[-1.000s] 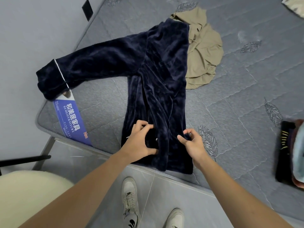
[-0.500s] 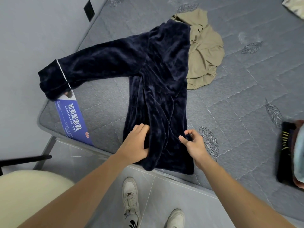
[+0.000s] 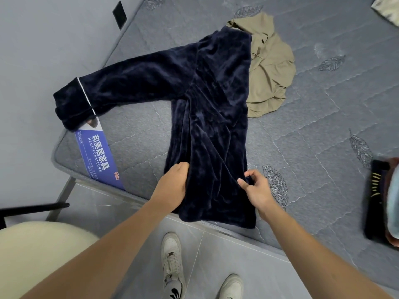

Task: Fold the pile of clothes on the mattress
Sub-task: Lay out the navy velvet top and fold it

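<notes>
Lying lengthwise on the grey mattress (image 3: pixel 302 147), the navy top (image 3: pixel 211 126) is the landmark here: its hem hangs just over the mattress's near edge, and its one spread sleeve reaches left, the cuff at the mattress's left edge and overlapping a blue label (image 3: pixel 97 156). The left hand (image 3: pixel 172 186) sits at the top's near-left side, fingers curled into a fold of the fabric and grasping it. The right hand (image 3: pixel 257 188) is at the top's near-right edge, thumb and forefinger pinching the cloth there. A tan garment (image 3: pixel 269 72) lies crumpled against the top's far-right side, partly tucked under it. Right of the top, a broad stretch of quilted mattress lies bare out to a dark stack (image 3: pixel 380 201) of clothes at the frame's right edge, well apart from the top. Another pale garment (image 3: pixel 386 9) shows at the far right corner. Between the sleeve and the top's body, bare mattress shows. Below the hem are grey floor tiles and two white shoes (image 3: pixel 172 262). A cream cushion (image 3: pixel 43 255) sits left of the left forearm.
</notes>
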### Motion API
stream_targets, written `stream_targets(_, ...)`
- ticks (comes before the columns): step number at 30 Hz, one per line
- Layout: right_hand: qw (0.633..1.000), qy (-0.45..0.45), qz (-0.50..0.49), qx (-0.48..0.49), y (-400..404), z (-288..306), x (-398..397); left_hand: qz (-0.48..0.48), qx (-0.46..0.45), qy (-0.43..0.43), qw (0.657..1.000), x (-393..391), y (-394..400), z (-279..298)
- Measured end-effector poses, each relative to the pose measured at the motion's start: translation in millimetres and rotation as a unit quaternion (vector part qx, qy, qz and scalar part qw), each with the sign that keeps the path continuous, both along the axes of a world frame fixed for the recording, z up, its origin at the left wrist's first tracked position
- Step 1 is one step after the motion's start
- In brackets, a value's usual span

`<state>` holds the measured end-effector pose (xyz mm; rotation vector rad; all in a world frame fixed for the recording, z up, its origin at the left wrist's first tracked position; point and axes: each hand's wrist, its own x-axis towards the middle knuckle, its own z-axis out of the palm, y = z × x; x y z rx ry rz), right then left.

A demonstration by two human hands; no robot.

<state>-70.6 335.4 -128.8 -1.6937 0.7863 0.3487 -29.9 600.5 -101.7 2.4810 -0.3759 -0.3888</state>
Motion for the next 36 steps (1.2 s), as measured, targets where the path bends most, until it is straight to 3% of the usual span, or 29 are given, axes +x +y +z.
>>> stream_targets(2, 1.000, 0.004, 0.012, -0.026, -1.7, -0.5, 1.0, 0.083, -0.032, 0.040, 0.995, -1.9, 8.1, -1.1)
stream_targets(5, 0.997, 0.018, 0.020, -0.066, -6.0, -4.2, 2.1, 0.246, -0.107, 0.052, 0.962, -5.1, 26.8, -12.9)
stream_targets(8, 0.996, 0.027, 0.022, -0.080, -5.9, -5.8, 2.7, 0.313, -0.143, 0.122, 0.931, -6.8, 34.9, -18.1)
stream_targets(10, 0.997, 0.030, 0.021, -0.071, -3.3, -5.7, 1.9, 0.292, -0.150, 0.118, 0.937, -5.3, 34.0, -16.0)
stream_targets(14, 0.999, 0.021, -0.027, 0.002, 4.1, 0.0, 1.5, 0.196, -0.135, 0.029, 0.971, 1.9, 28.7, -1.6)
stream_targets(18, 0.998, 0.004, -0.045, 0.045, 13.0, 3.5, 3.4, 0.149, -0.157, 0.094, 0.972, 8.9, 14.1, 9.4)
stream_targets(22, 0.999, 0.005, -0.039, 0.038, 16.3, 4.7, 5.5, 0.063, -0.112, 0.114, 0.985, 11.9, 7.1, 8.7)
stream_targets(26, 0.999, 0.010, -0.028, 0.036, 11.7, 5.9, 5.0, 0.152, -0.061, 0.174, 0.971, 26.1, -0.8, 3.8)
stream_targets(29, 0.999, 0.007, -0.017, 0.031, 8.3, 9.6, 4.3, 0.107, 0.008, 0.172, 0.979, 36.6, -5.4, 1.3)
stream_targets(31, 1.000, 0.000, -0.013, 0.026, 4.4, 11.8, 2.6, 0.117, -0.056, 0.191, 0.973, 36.6, -3.3, 6.0)
stream_targets(34, 0.998, -0.064, -0.021, -0.016, 1.5, 14.7, 0.7, 0.131, -0.221, 0.182, 0.949, 20.3, 4.2, 20.0)
stream_targets(36, 0.993, -0.109, -0.026, -0.048, 3.9, 15.4, -0.9, 0.159, -0.264, 0.159, 0.938, 8.1, 11.8, 20.4)
